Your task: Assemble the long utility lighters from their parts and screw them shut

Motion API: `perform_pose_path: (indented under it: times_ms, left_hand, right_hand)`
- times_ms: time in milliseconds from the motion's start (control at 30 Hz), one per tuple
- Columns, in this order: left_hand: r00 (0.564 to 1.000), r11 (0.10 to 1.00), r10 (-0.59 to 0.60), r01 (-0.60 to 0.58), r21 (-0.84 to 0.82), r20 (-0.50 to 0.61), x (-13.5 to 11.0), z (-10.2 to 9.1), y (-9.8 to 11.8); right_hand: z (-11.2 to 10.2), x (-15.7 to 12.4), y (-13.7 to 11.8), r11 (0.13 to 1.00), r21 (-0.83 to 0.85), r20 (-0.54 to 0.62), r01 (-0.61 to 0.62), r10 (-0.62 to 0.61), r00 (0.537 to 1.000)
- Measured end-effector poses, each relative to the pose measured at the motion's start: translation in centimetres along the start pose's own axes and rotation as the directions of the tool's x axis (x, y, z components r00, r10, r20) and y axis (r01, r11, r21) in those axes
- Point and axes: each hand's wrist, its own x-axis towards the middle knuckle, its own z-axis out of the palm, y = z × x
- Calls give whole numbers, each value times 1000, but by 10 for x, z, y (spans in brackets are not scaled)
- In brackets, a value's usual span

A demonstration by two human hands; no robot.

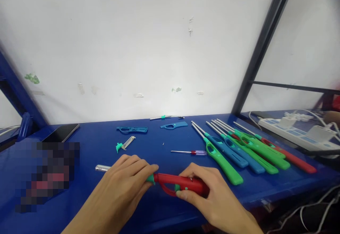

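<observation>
A red long-necked lighter [168, 178] lies crosswise between my hands, its metal tube pointing left. My left hand [130, 180] is closed around the tube near the green collar, and the silver tip shows past the knuckles. Around the red handle my right hand [204, 191] is wrapped, with the thumb by the green trigger. Beyond the hands lie two blue lighter shell halves [134, 130] [175, 125], a fuel tank with a green trigger piece [127, 143], and a metal tube with a green collar [163, 117]. A small screwdriver [193, 152] rests beyond my right hand.
Several green, blue and red lighters [225, 163] lie in a row at the right. White power strips [297, 129] with cables stand beyond a dark frame post [260, 46]. A phone [61, 133] lies at the left on the blue table [90, 145], near a blurred-out patch.
</observation>
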Motion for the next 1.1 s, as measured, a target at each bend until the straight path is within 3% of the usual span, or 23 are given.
perform_pose_path:
  times_ms: [133, 233, 500, 800, 1100]
  left_hand:
    - [1000, 996, 23, -22, 86, -8, -6, 0, -3]
    - [1000, 1000, 13, -13, 16, 28, -7, 2, -2]
    - [997, 998, 24, -27, -50, -75, -5, 15, 8]
    - [998, 989, -52, 57, -136, 42, -2, 6, 15]
    - [990, 997, 58, -65, -47, -130, 2, 13, 20]
  right_hand:
    - [0, 0, 0, 1000, 16, 15, -16, 16, 1000]
    - [-1, -1, 0, 1000, 20, 38, -22, 21, 999]
    - [-7, 0, -2, 1000, 24, 54, -17, 15, 998]
    - [-1, -7, 10, 996, -61, 41, 68, -66, 997]
    - [-12, 3, -3, 994, 99, 58, 50, -56, 997]
